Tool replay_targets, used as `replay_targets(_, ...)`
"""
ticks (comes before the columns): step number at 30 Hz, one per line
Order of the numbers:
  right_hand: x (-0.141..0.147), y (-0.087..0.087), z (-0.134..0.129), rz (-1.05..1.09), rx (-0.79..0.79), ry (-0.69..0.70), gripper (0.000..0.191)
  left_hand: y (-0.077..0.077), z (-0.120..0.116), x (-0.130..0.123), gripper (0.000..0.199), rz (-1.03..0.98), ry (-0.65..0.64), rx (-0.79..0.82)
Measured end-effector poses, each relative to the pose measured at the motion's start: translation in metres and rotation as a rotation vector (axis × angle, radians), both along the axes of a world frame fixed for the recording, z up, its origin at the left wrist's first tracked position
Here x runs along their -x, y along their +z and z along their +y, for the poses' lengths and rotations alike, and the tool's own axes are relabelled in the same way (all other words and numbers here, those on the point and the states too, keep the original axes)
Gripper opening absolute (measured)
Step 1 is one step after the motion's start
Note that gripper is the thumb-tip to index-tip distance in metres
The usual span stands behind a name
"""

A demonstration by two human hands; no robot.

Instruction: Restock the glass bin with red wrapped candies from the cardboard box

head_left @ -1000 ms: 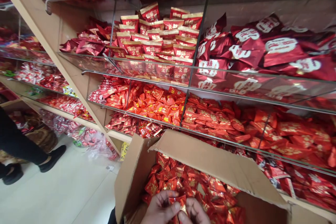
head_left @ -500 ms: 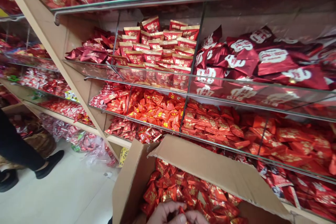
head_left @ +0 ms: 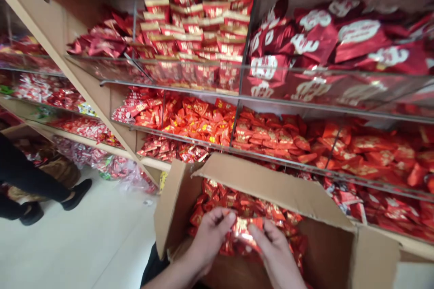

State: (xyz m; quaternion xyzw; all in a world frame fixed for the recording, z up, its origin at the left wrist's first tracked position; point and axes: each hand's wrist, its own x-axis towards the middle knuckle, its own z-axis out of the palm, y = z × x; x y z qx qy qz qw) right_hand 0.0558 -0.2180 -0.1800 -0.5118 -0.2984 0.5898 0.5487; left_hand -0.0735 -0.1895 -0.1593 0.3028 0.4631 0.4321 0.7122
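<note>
Over an open cardboard box (head_left: 271,189) at the lower middle, my left hand (head_left: 212,235) and my right hand (head_left: 276,246) pinch a small red and gold candy packet (head_left: 244,230) between them. Each hand has thumb and fingertips closed on one side of the packet. Beneath them, many red wrapped packets (head_left: 278,212) fill part of the box. The picture is slightly blurred.
Glass-fronted shelves (head_left: 190,137) of red packets rise behind the box, with larger dark red bags (head_left: 359,36) at the upper right. A person's dark-clad legs (head_left: 30,180) stand at the left on the pale floor (head_left: 95,230), near plastic bags (head_left: 125,171).
The view has tilted down, so the shelves sit higher. Both hands have come further into view, and the packet between them now shows clearly.
</note>
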Motion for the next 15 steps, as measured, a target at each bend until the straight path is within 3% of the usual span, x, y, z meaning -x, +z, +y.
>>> replay_targets(3, -0.009, 0.012, 0.005, -0.038, 0.014, 0.016, 0.026, 0.012, 0.003, -0.005, 0.029, -0.066, -0.044, -0.001)
replay_targets(7, -0.014, 0.015, 0.006, -0.107, -0.041, 0.027, 0.028, 0.016, 0.005, -0.008, 0.029, -0.025, -0.127, -0.061)
replay_targets(12, -0.015, 0.009, 0.000, -0.189, -0.064, 0.084, 0.025, 0.009, -0.002, -0.007, 0.027, -0.141, 0.006, 0.067)
replay_targets(15, -0.017, 0.003, -0.005, -0.281, -0.094, 0.125, 0.027, 0.004, -0.006, -0.004, 0.025, -0.209, 0.022, 0.099)
